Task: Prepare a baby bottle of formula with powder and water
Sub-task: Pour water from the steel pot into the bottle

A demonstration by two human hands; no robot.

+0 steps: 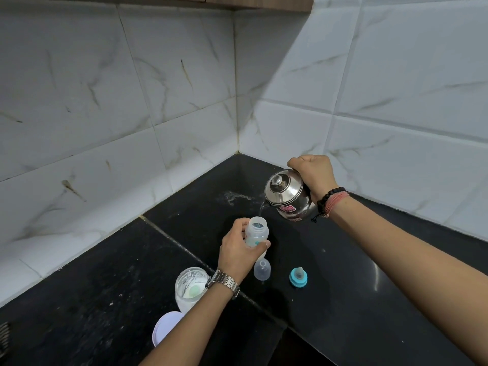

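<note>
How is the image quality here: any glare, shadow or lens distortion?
Head view: wide-angle bending curves the tile lines; a diagonal shadow crosses the wall; a glare spot sits on the black counter; highlights gleam on the steel kettle; hands and bottle look sharp.

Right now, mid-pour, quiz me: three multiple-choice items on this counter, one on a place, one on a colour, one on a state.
1. Where is the teat with its screw ring?
A. on the bottle
B. on the black counter, near side of the bottle
C. in the powder jar

2. What colour is that ring?
A. blue
B. red
C. yellow

3. What is the steel kettle doing?
A. standing upright
B. lying empty
C. tilted, pouring water

Answers:
1 B, it stands apart on the counter beside the clear cap.
2 A, blue shows around the teat.
3 C, the right hand tips it, and a stream falls into the open baby bottle, held by the left hand.
</note>
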